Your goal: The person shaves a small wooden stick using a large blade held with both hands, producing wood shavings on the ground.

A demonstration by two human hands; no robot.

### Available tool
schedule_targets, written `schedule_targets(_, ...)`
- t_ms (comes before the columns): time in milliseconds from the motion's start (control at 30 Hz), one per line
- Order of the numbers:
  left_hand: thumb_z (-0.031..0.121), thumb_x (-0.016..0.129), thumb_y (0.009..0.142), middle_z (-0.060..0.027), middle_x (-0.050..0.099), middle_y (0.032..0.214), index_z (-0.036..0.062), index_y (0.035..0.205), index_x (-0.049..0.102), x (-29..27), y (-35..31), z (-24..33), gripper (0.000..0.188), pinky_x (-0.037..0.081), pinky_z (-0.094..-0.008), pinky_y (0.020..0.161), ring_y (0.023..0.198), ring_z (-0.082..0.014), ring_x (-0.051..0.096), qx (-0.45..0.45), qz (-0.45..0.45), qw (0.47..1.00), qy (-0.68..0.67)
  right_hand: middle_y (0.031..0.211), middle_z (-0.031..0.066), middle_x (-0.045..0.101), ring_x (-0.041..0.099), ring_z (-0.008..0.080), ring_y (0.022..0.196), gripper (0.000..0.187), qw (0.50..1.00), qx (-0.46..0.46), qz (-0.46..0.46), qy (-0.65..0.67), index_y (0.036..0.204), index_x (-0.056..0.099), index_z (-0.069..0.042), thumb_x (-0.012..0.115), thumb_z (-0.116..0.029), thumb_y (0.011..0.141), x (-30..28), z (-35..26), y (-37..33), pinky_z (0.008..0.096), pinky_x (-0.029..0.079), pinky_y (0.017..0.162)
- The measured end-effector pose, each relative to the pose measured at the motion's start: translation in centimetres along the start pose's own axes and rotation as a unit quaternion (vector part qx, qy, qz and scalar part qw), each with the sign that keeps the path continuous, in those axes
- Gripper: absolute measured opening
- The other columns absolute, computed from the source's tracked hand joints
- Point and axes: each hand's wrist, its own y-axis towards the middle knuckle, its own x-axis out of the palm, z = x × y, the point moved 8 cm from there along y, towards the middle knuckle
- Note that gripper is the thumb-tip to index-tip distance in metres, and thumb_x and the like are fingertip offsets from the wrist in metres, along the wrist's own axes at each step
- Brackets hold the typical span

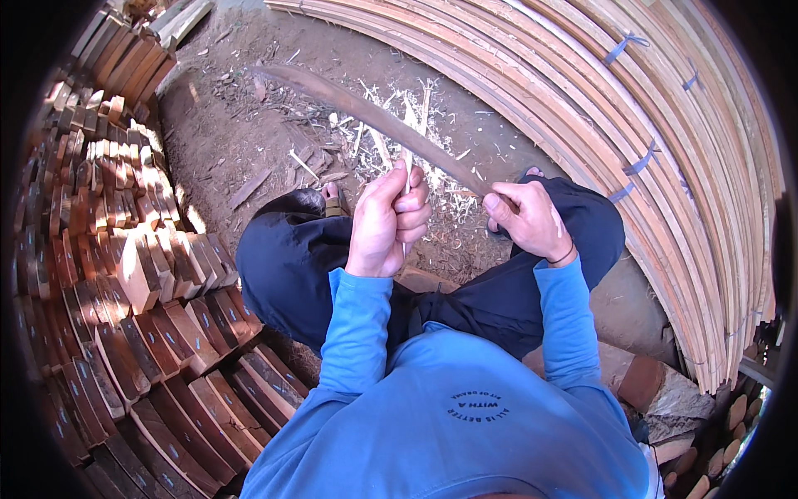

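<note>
Seen from the head camera, a seated person in a blue long-sleeved shirt (465,391) and dark trousers (291,249) whittles between two timber stacks. The left hand (389,218) closes around a slender wooden stick (407,156), held roughly upright in front of the body, its lower end poking out beneath the fist. The right hand (529,218) wraps the grip end of a machete (357,104), thumb along the top, its long brown blade slanting away past the stick; whether edge and wood touch cannot be told.

Pale shavings (436,129) litter the dirt beyond the hands, suggesting that much paring is done. The stick looks thin and bare already; how much trimming is left is unclear, since the fist hides its middle.

At left rise rows of stacked wooden blocks (166,333); at right, long timber strips (582,108) bundled with blue ties (640,158). Rough stones (677,395) sit at lower right. Both stacks appear clear of the blade, though the bent knees flank the hands closely and probably narrow the room for a stroke.
</note>
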Motion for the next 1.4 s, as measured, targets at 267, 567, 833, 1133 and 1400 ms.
schedule_targets(267, 0.035, 0.033, 0.118, 0.0074, 0.033, 0.072, 0.0122, 0.098, 0.045, 2.3, -1.5, -1.1, 0.033, 0.012, -0.0197, 0.038, 0.050, 0.0007, 0.017, -0.087, -0.142, 0.986, -0.027, 0.054, 0.0164, 0.053, 0.058, 0.0295, 0.049, 0.064, 0.995, 0.055, 0.080, -0.031, 0.081, 0.066, 0.003, 0.057, -0.055, 0.106, -1.2, 1.2, 2.3, 0.0431, 0.045, 0.054)
schedule_targets(567, 0.045, 0.034, 0.117, 0.0031, 0.040, 0.077, 0.0121, 0.112, 0.048, 2.6, -1.3, -0.8, 0.036, 0.015, -0.0177, 0.041, 0.053, -0.0009, 0.025, -0.070, -0.139, 0.982, -0.108, 0.054, 0.0000, 0.050, 0.046, 0.0101, 0.042, 0.067, 0.965, 0.151, 0.024, 0.211, 0.069, 0.052, -0.004, 0.049, -0.056, 0.110, 0.2, 3.3, 1.3, 0.0316, 0.040, 0.044)
schedule_targets(833, 0.035, 0.045, 0.116, 0.0043, 0.050, 0.078, 0.0058, 0.119, 0.059, -1.1, 0.2, 1.5, 0.032, 0.027, -0.0228, 0.048, 0.055, -0.0034, 0.037, 0.153, 0.109, 0.941, 0.283, 0.056, 0.0153, 0.043, 0.050, 0.0281, 0.049, 0.063, 0.997, 0.047, 0.054, 0.014, 0.074, 0.055, 0.002, 0.057, -0.051, 0.108, -1.9, -0.6, 0.0, 0.0434, 0.038, 0.052)
schedule_targets(1133, 0.021, 0.055, 0.109, -0.0147, 0.066, 0.067, -0.0010, 0.093, 0.066, 0.7, -1.9, 4.4, 0.029, 0.049, -0.0405, 0.058, 0.060, -0.0276, 0.068, 0.298, 0.273, 0.690, 0.601, 0.060, 0.0255, 0.056, 0.061, 0.0444, 0.058, 0.053, 0.991, 0.036, 0.030, -0.127, 0.080, 0.067, 0.003, 0.071, -0.046, 0.099, -1.2, -4.9, -2.0, 0.0483, 0.047, 0.056)
schedule_targets(1400, 0.015, 0.054, 0.106, -0.0198, 0.068, 0.072, -0.0010, 0.090, 0.067, 0.0, -1.5, 4.1, 0.027, 0.051, -0.0480, 0.064, 0.068, -0.0385, 0.070, 0.289, 0.284, 0.678, 0.614, 0.064, 0.0267, 0.064, 0.068, 0.0472, 0.065, 0.064, 0.966, 0.036, 0.050, -0.251, 0.083, 0.071, 0.003, 0.065, -0.059, 0.098, -0.1, -3.2, -0.7, 0.0530, 0.055, 0.062)
